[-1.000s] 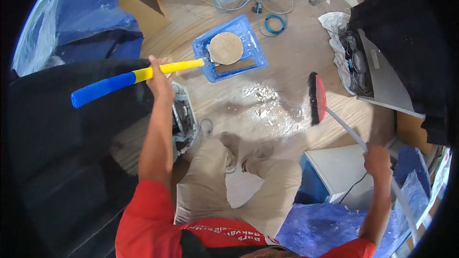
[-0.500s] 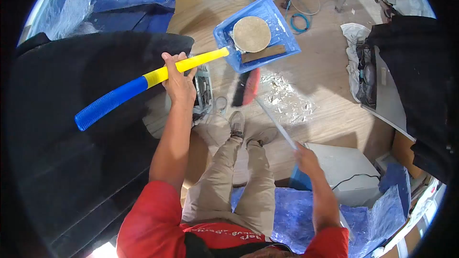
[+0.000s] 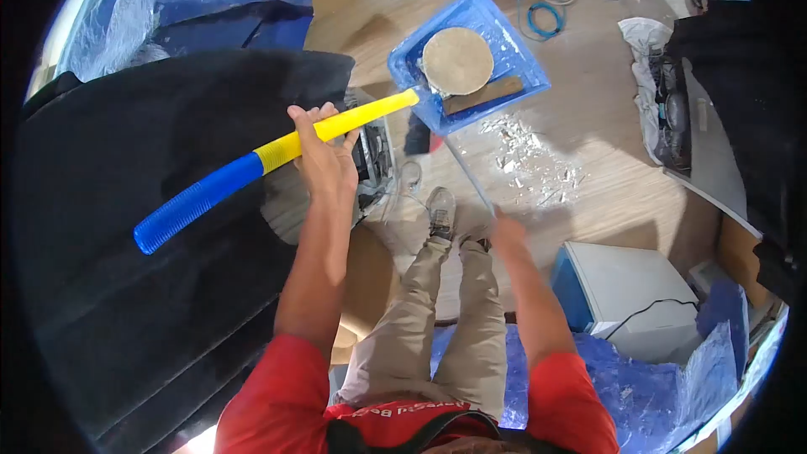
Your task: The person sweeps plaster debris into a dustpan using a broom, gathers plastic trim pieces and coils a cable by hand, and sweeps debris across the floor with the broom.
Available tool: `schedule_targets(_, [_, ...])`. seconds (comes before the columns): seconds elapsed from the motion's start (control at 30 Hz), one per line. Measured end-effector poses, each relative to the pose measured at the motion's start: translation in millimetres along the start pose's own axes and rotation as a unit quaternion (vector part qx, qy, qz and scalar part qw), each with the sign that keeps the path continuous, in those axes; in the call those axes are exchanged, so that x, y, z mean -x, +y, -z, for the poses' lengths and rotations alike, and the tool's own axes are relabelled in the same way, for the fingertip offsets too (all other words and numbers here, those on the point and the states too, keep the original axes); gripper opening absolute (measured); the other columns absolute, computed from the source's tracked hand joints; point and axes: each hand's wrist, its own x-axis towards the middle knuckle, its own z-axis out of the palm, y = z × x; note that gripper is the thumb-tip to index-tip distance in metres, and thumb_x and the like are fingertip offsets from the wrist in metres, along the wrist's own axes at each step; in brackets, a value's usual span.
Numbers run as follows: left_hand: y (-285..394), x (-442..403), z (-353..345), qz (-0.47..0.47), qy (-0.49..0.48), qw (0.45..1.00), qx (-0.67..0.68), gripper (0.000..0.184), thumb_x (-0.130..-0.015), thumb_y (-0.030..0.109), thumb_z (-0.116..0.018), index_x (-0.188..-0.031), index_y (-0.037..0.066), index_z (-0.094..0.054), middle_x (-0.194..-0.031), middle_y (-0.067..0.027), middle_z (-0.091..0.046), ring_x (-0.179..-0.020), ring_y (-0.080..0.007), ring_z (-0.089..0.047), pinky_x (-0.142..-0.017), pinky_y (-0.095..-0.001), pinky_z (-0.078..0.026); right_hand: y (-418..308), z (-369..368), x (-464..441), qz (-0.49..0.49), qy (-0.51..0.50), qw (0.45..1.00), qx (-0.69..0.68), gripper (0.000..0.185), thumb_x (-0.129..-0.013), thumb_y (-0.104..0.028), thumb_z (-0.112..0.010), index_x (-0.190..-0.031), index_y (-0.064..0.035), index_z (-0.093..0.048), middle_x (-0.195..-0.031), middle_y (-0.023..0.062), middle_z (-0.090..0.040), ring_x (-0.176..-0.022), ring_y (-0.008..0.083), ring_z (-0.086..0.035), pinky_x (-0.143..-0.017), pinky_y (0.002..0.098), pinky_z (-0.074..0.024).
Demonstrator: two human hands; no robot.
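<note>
My left hand (image 3: pixel 326 151) is closed around the handle (image 3: pixel 336 124) of a long-handled dustpan, yellow toward the pan and blue at the far end. The blue dustpan (image 3: pixel 531 94) is lifted in front of me and holds a round tan disc (image 3: pixel 458 61) and a flat brown strip (image 3: pixel 483 94). In my right hand (image 3: pixel 508 234) is a broom's thin grey handle (image 3: pixel 469 172). The broom head (image 3: pixel 418 136), black and red, shows below the pan's near edge, partly hidden by it. Right of the broom head, white debris (image 3: pixel 530 160) lies scattered on the wooden floor.
A black-covered surface (image 3: pixel 168 143) fills the left. At lower right stands a white box-shaped unit (image 3: pixel 630 286) with a black cord, beside blue plastic sheeting (image 3: pixel 580 387). A coiled blue cable (image 3: pixel 546 21) lies beyond the dustpan. Black fabric (image 3: pixel 731 84) hangs at right.
My right hand has moved up and left with the broom, and its head now sits farther under the dustpan. My left hand still grips the dustpan; the whole view has shifted slightly.
</note>
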Motion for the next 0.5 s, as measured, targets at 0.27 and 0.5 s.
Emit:
schedule_targets(0.27, [-3,-12,12,0.035,-0.007,0.999,0.009,0.069,-0.085,0.060,-0.054,-0.122,0.004,-0.039,-0.112,-0.0128,-0.053,-0.106,-0.0234,-0.051,-0.097,-0.0563,-0.034,-22,16,48,-0.001,0.008,0.999,-0.031,0.045,-0.093,-0.024,-0.043,-0.138,-0.0209,-0.041,-0.092,0.0181,-0.065,-0.083,0.0362,-0.063,-0.074,0.0476,-0.0491])
schedule_targets(0.5, [5,-13,15,0.030,-0.034,0.999,0.009,0.068,-0.085,0.060,-0.054,-0.122,0.004,-0.039,-0.114,-0.0133,-0.051,-0.108,-0.0235,-0.049,-0.097,-0.0566,-0.034,-41,7,-9,0.054,0.002,0.995,0.081,0.045,-0.094,-0.024,-0.039,-0.139,-0.0184,-0.040,-0.091,0.0191,-0.066,-0.081,0.0347,-0.064,-0.070,0.0455,-0.0506])
